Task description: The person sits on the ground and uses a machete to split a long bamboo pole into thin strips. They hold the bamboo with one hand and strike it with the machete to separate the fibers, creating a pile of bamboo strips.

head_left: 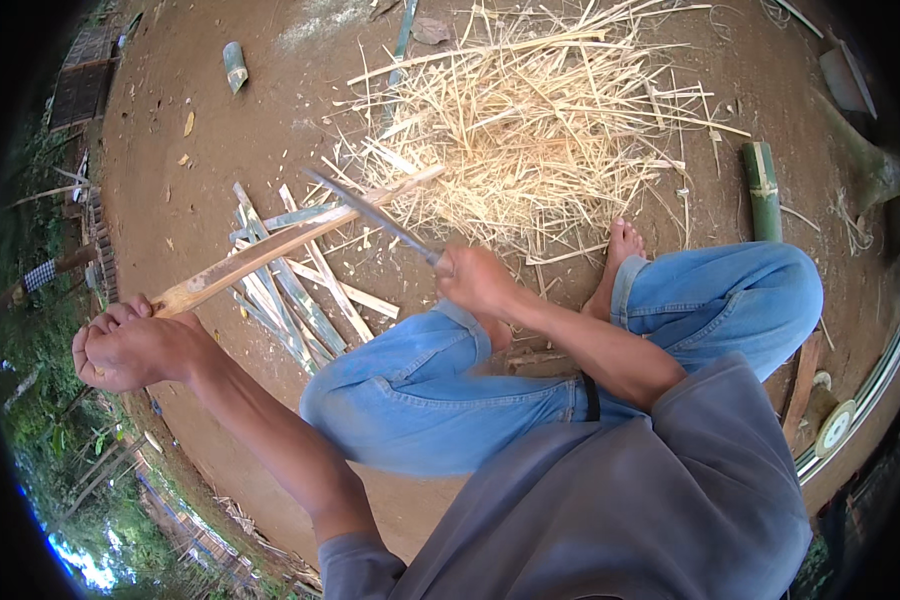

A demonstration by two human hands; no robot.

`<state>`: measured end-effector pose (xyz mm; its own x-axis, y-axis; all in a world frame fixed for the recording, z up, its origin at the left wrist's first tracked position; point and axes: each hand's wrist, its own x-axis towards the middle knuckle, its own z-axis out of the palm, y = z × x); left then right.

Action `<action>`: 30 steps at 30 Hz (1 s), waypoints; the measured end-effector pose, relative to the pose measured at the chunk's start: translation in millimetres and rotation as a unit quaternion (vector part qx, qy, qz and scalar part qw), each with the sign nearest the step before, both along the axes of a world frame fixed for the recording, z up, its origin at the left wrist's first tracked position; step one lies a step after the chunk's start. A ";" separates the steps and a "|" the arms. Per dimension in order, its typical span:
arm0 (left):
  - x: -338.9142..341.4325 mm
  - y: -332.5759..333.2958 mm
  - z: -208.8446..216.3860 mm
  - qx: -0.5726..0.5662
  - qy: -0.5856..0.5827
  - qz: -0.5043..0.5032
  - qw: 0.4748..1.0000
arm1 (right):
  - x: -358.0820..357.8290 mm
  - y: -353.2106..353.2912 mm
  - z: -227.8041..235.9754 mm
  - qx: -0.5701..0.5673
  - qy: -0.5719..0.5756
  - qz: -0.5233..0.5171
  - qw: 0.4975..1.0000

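My left hand [130, 345] is closed around the near-left end of a long, flat strip of pale wood or bamboo [255, 248], which slants up and right over the ground. In my right hand [475, 280] is the handle of a long knife [375, 213], its handle mostly hidden by my fingers. The blade points up and left, crossing over the strip near its far end. I cannot tell whether the blade touches the strip. Below the strip lie several split bamboo slats [290, 300], some green-skinned, some pale.
A wide heap of pale shavings [530, 130] covers the ground ahead of my bare feet. Green bamboo pieces lie at the upper left [235, 68] and at the right, where a bamboo section [762, 190] stands by my knee. Long slats [855, 420] run along the right edge.
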<state>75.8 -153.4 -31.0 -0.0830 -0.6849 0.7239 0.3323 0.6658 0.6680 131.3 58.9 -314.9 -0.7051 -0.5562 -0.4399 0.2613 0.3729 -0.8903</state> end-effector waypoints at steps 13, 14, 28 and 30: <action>-24.8 -27.4 3.7 -0.009 -0.013 -0.010 1.000 | -19.1 2.4 -57.8 0.065 0.043 0.034 0.996; -28.4 -31.5 7.3 -0.012 -0.015 -0.025 1.000 | -16.5 8.2 -96.7 0.110 -0.001 -0.020 0.994; -34.9 -149.4 12.4 0.162 -0.149 0.018 0.975 | -42.0 77.8 -145.4 0.089 -0.239 -0.072 0.964; -34.0 -136.3 15.2 0.222 -0.160 -0.050 0.961 | -36.8 89.3 -136.7 0.055 -0.263 -0.104 0.958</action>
<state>41.8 -289.8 -15.8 -0.3344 -0.8970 0.2891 0.1102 0.2675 0.9572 94.4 148.3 -451.6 -0.4594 -0.3581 -0.8128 0.7417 0.3487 -0.5729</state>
